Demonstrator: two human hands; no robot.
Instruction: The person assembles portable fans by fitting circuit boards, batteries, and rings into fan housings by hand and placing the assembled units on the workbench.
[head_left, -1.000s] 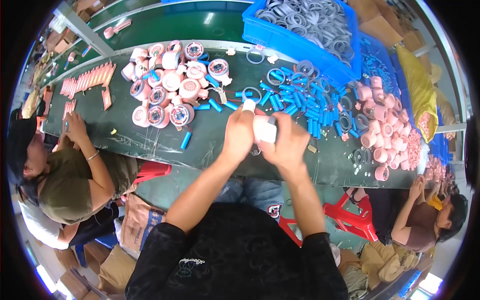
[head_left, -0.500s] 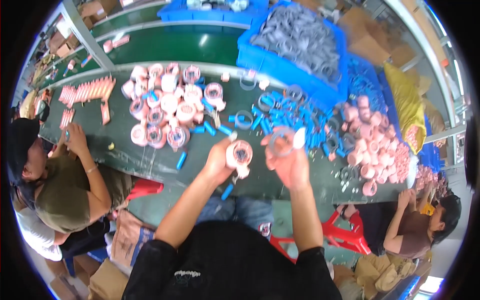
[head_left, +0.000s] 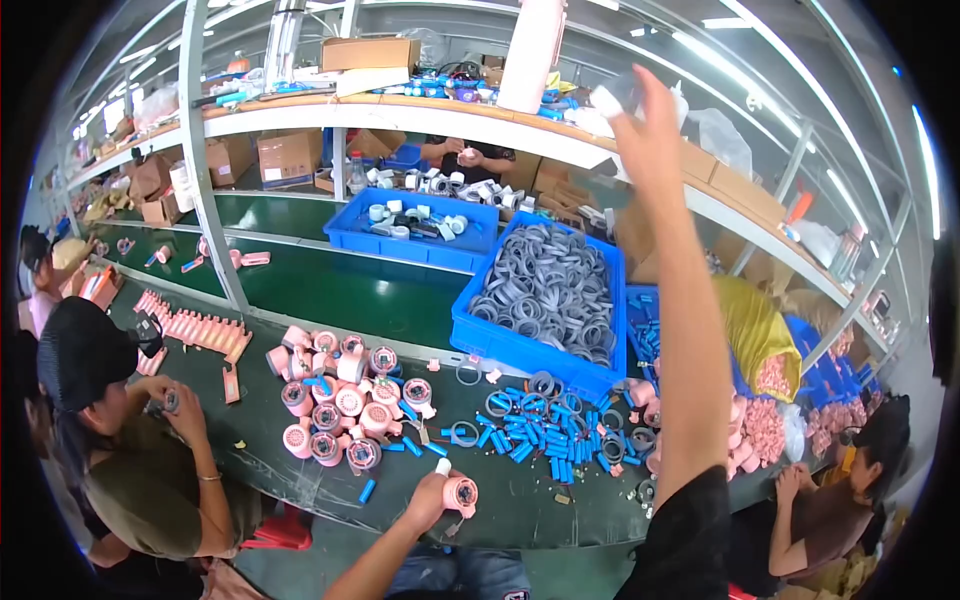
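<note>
Over the bench (head_left: pixel 525 515), the left hand (head_left: pixel 427 502) clasps a pink housing (head_left: pixel 461 494) (right hand (head_left: pixel 650 125) raised, grip unclear)

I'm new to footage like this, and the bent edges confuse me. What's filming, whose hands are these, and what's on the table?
There's no robot, just a person's own two hands, seen by a fisheye camera worn on the head; the wide lens bends straight edges. The left hand holds a pink part at the table. The right hand is raised, too blurred to tell whether it holds anything. On the table lie blue cylinders, with pink housings to their left. Behind stands a blue bin full of grey rings; more lie among the cylinders.
</note>
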